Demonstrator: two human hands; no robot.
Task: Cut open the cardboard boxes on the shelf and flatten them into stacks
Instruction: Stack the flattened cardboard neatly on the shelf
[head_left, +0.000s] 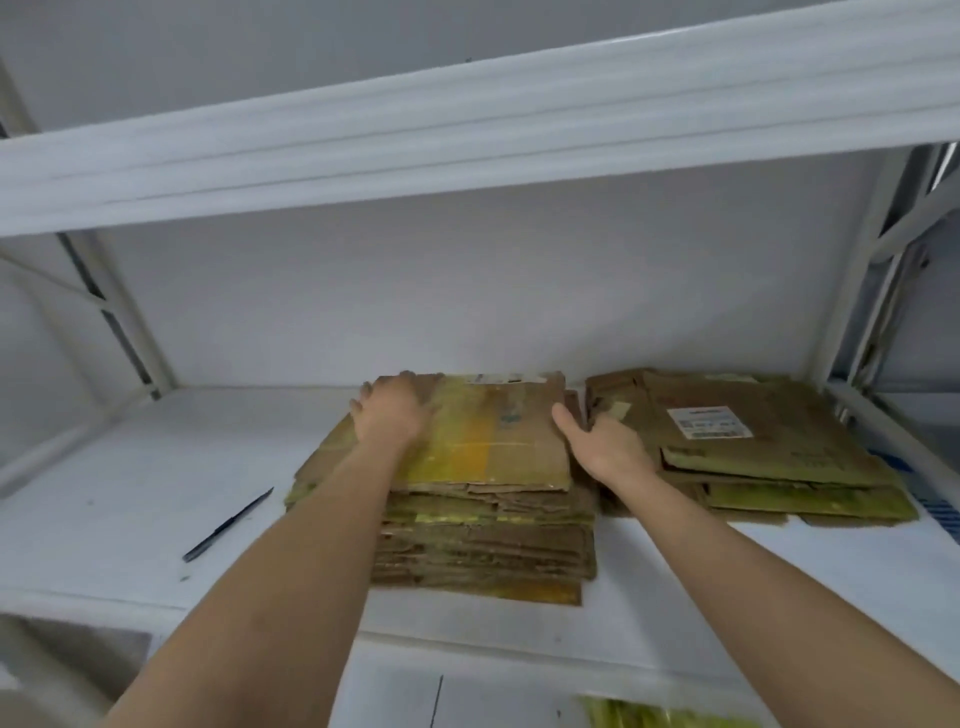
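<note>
Two piles of flattened cardboard sit side by side on the white shelf (156, 467), and from where I stand most of the work looks finished. The taller stack (483, 525) is in the middle, its top sheet (493, 441) streaked with yellow; the lower stack (769, 457), with a white shipping label (709, 422) on top, lies just to its right, nearly touching.

The person's left hand (392, 413) lies flat on the far left part of the top sheet, fingers spread and pressing down, gripping nothing. The right hand (608, 447) is at the stack's right edge, between the two piles, thumb reaching toward the top sheet; its fingers are mostly hidden, so I cannot tell whether they hold anything.

A dark, slim cutter (228, 525) lies untouched on the shelf, well left of the piles. I see no unopened box on this level. It seems only squaring up the taller pile is left, though something yellow-green shows blurred on the level below.
</note>
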